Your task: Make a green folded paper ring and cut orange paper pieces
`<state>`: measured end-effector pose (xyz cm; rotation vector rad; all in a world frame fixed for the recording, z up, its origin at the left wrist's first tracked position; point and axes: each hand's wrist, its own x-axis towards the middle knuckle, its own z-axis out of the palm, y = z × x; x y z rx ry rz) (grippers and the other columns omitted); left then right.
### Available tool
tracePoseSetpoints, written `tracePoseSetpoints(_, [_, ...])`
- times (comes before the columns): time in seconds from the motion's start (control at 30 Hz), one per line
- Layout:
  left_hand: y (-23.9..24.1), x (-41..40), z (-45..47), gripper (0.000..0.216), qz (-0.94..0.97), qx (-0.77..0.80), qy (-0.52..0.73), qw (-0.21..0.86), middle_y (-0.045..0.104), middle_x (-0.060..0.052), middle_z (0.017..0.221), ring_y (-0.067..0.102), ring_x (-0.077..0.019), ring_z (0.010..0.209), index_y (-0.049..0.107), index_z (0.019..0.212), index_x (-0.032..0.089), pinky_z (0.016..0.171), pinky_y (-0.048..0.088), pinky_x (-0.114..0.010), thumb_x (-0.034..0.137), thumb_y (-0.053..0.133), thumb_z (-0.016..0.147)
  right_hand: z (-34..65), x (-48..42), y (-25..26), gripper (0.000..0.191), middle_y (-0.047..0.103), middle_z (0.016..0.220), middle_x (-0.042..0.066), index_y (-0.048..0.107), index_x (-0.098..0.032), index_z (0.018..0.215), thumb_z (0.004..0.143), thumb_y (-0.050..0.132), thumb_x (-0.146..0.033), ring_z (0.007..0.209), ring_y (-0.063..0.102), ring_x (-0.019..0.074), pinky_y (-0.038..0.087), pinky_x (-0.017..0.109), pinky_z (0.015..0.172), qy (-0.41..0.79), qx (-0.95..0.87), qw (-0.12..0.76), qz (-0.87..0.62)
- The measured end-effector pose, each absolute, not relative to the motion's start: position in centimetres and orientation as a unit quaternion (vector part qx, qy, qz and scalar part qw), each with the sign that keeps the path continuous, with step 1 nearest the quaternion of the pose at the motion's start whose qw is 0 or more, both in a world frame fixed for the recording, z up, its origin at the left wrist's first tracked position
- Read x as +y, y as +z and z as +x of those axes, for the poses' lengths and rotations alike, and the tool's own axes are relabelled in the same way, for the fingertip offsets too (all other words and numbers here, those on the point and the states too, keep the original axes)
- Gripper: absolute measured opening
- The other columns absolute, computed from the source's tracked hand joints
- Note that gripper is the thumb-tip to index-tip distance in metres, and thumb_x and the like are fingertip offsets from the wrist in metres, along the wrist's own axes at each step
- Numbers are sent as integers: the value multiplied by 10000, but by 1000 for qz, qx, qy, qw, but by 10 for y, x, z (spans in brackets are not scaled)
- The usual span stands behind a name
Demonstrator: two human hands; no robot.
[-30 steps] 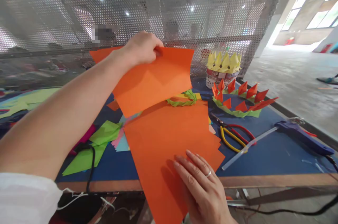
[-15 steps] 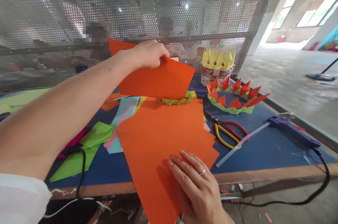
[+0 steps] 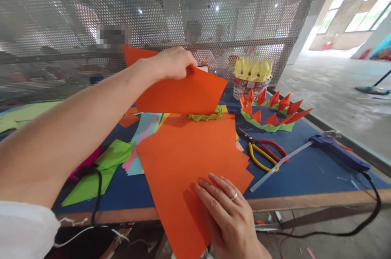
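Note:
My left hand pinches the top edge of an orange paper sheet and holds it lifted above the table, in front of the metal mesh. My right hand lies flat, fingers spread, on a stack of orange sheets that hangs over the table's near edge. A ring shows on one finger. A folded green paper strip lies just beyond the stack.
The blue table holds scissors, a glue stick, a blue glue gun, a green band with orange paper points and a yellow paper crown. Green and coloured paper scraps lie left. A perforated metal screen stands behind.
The lifted sheet rose and tilted flatter between one second ago and half a second ago; since then it has barely moved. My right hand has stayed on the stack.

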<state>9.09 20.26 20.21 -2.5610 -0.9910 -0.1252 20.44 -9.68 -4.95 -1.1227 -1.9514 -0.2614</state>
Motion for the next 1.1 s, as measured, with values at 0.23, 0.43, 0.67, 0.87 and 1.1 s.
tracePoseSetpoints(0.23, [204, 189, 84, 403, -911, -348, -36, 219, 727, -43, 1030, 636, -224, 952, 733, 1095, 191, 800, 458, -325, 64, 544, 762, 204, -97, -51, 463, 680, 1344, 13, 611, -155, 1345, 908, 462, -123, 1319, 545, 222, 395, 353, 1117, -88, -784, 420, -447])
tracePoseSetpoints(0.43, [212, 179, 75, 349, -898, -367, -47, 238, 722, 1, 1079, 537, -151, 896, 706, 1159, 191, 799, 426, -313, 103, 523, 874, 204, -98, -54, 494, 678, 1343, 23, 598, -148, 1356, 886, 466, -80, 1327, 530, 234, 391, 373, 1115, -69, -786, 424, -445])
tracePoseSetpoints(0.67, [236, 129, 58, 362, -907, -323, -187, 197, 735, -48, 1117, 568, -155, 983, 676, 1153, 23, 948, 405, -313, 165, 431, 927, 202, -101, -51, 379, 740, 1128, 65, 631, -169, 1287, 922, 579, -83, 1125, 621, 226, 493, 356, 963, -18, -766, 476, -432])
tracePoseSetpoints(0.87, [222, 111, 55, 386, -939, -337, -69, -28, 748, -1, 900, 653, -152, 882, 688, 1160, 30, 885, 476, -330, 144, 455, 875, 206, -106, -42, 338, 721, 884, 54, 675, -165, 1179, 881, 625, -13, 884, 650, 186, 551, 308, 771, 30, -732, 547, -405])
tracePoseSetpoints(1.1, [222, 126, 47, 432, -912, -369, -1, -177, 753, 9, 886, 692, -226, 954, 701, 1212, 160, 832, 507, -309, 351, 611, 835, 216, -119, -29, 266, 726, 827, 55, 706, -139, 1083, 852, 695, -9, 827, 688, 173, 583, 288, 757, 8, -747, 543, -383])
